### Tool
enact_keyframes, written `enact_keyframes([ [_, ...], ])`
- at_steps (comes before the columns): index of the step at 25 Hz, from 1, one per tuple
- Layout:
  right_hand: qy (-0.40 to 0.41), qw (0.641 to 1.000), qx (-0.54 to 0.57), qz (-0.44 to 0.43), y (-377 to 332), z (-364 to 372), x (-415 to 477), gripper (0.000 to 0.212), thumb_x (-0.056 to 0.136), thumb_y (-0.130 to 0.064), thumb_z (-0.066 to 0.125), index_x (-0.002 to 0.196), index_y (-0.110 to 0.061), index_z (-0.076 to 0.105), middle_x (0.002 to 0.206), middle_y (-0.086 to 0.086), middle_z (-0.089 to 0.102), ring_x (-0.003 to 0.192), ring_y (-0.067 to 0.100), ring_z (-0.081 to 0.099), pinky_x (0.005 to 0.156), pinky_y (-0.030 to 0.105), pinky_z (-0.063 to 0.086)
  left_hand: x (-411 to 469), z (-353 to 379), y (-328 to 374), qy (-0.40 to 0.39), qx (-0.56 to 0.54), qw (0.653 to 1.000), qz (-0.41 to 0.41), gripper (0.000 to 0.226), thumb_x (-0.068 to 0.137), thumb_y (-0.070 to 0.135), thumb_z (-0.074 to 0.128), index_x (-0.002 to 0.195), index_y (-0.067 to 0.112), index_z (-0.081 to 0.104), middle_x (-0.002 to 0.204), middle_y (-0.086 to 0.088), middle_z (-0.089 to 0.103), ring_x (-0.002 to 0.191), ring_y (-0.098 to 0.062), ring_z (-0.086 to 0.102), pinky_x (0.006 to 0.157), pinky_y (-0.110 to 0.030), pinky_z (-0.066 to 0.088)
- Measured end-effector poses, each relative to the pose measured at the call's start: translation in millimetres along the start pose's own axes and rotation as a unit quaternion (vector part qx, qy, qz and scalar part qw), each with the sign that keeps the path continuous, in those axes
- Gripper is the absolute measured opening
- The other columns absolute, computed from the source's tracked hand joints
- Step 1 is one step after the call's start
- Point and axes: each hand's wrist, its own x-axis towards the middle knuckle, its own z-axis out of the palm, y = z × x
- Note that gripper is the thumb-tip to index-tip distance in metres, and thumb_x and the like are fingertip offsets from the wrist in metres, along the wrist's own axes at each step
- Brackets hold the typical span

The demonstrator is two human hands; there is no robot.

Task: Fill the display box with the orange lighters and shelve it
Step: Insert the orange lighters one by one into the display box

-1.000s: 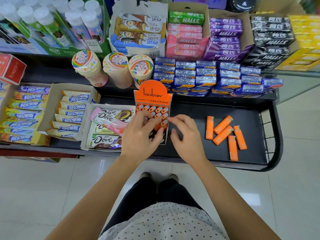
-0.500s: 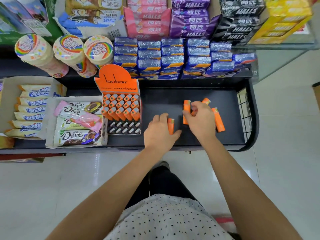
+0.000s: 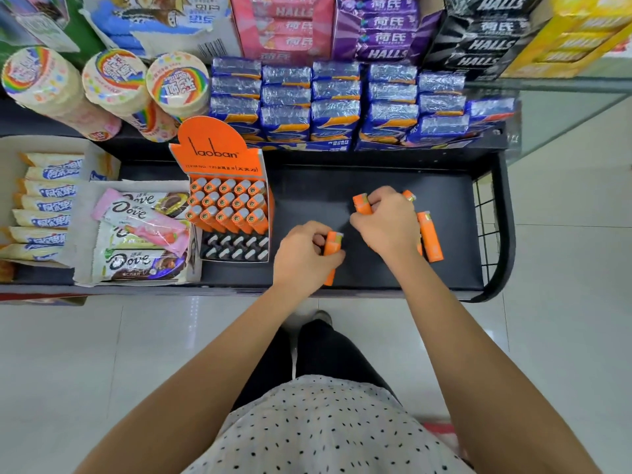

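The orange display box (image 3: 219, 159) stands on the black shelf (image 3: 451, 268), its back rows filled with orange lighters (image 3: 225, 206) and its front slots (image 3: 236, 249) bare. My left hand (image 3: 301, 254) is closed around one orange lighter (image 3: 332, 246) just right of the box. My right hand (image 3: 386, 224) grips another lighter (image 3: 361, 204) farther right. Two loose lighters lie beside that hand: one (image 3: 430, 236) to its right, one (image 3: 409, 195) partly hidden behind it.
Dove chocolate bars in a white carton (image 3: 136, 230) sit left of the box. Blue wrapped packs (image 3: 335, 104) and round rainbow tubs (image 3: 113, 83) stand behind. Halls boxes (image 3: 383, 29) fill the upper shelf. A wire rail (image 3: 487, 227) closes the shelf's right end.
Both hands left the display box and went right to the loose lighters; each has taken hold of one. The view has shifted so the box sits farther left.
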Motion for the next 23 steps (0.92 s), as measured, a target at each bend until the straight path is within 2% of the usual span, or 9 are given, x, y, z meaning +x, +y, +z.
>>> enact_keyframes([
  [3,0.007,0.999,0.045,-0.023,-4,-3,-13,0.021,0.072,-0.018,0.068,0.088,-0.008,0.059,0.081,0.007,0.065,0.077,0.028,0.062,0.065,0.037,0.050,-8,-7,-6,-0.001,-0.106,0.994,0.015,0.022,0.074,0.018,0.080,0.084,0.021,0.061,0.078,0.011,0.062,0.074,-0.007,0.060,0.067,-0.011,0.047],
  [5,-0.011,0.995,0.072,-0.060,-7,-2,-24,0.020,0.073,-0.016,0.068,0.088,-0.008,0.058,0.074,0.006,0.063,0.073,0.026,0.061,0.066,0.039,0.050,-14,-11,-9,-0.009,-0.151,0.988,0.030,0.023,0.076,0.019,0.079,0.082,0.022,0.057,0.077,0.010,0.066,0.076,-0.009,0.065,0.072,-0.019,0.053],
  [8,-0.043,0.987,0.102,-0.117,-11,2,-41,0.022,0.079,-0.014,0.065,0.094,-0.012,0.049,0.066,-0.001,0.057,0.063,0.019,0.056,0.060,0.036,0.046,-24,-19,-16,-0.020,-0.145,0.987,0.071,0.022,0.082,0.027,0.073,0.089,0.024,0.052,0.077,0.009,0.068,0.077,-0.008,0.067,0.074,-0.035,0.056],
  [10,-0.039,0.979,0.139,-0.147,-16,4,-52,0.022,0.084,-0.011,0.062,0.096,-0.016,0.044,0.062,-0.009,0.051,0.056,0.006,0.050,0.057,0.027,0.042,-33,-31,-20,-0.005,-0.127,0.987,0.094,0.021,0.084,0.028,0.070,0.092,0.027,0.050,0.074,0.013,0.066,0.069,0.001,0.062,0.067,-0.029,0.053],
  [12,-0.038,0.969,0.162,-0.185,-23,9,-64,0.021,0.087,-0.011,0.059,0.100,-0.016,0.042,0.061,-0.006,0.053,0.052,0.006,0.050,0.054,0.024,0.043,-44,-49,-28,0.024,-0.119,0.987,0.110,0.026,0.085,0.023,0.069,0.093,0.037,0.049,0.073,0.016,0.063,0.063,0.003,0.057,0.063,-0.018,0.047],
  [14,-0.045,0.958,0.182,-0.218,-33,19,-76,0.022,0.089,-0.016,0.056,0.105,-0.017,0.041,0.063,0.005,0.061,0.052,0.011,0.056,0.054,0.033,0.049,-52,-69,-38,0.067,-0.120,0.983,0.123,0.037,0.085,0.018,0.070,0.094,0.046,0.048,0.077,0.018,0.062,0.068,0.006,0.059,0.063,-0.008,0.045],
  [17,-0.054,0.945,0.217,-0.241,-52,42,-92,0.026,0.089,-0.020,0.058,0.109,-0.016,0.042,0.073,0.010,0.068,0.063,0.022,0.065,0.059,0.043,0.054,-58,-99,-55,0.145,-0.148,0.972,0.109,0.037,0.082,0.015,0.073,0.089,0.045,0.052,0.076,0.023,0.065,0.070,0.008,0.062,0.065,-0.006,0.048],
  [21,-0.060,0.936,0.248,-0.244,-76,68,-105,0.029,0.089,-0.014,0.062,0.113,-0.009,0.047,0.088,0.003,0.069,0.076,0.014,0.068,0.067,0.029,0.057,-51,-129,-65,0.236,-0.173,0.952,0.084,0.025,0.080,0.013,0.076,0.086,0.029,0.057,0.081,0.019,0.063,0.069,0.010,0.063,0.067,-0.005,0.048],
  [23,-0.050,0.933,0.259,-0.246,-85,81,-110,0.025,0.089,-0.012,0.062,0.111,-0.010,0.049,0.090,-0.003,0.066,0.079,0.010,0.066,0.070,0.022,0.056,-42,-139,-69,0.251,-0.174,0.949,0.077,0.026,0.080,0.014,0.076,0.085,0.029,0.055,0.080,0.017,0.063,0.070,0.008,0.063,0.068,-0.009,0.050],
])
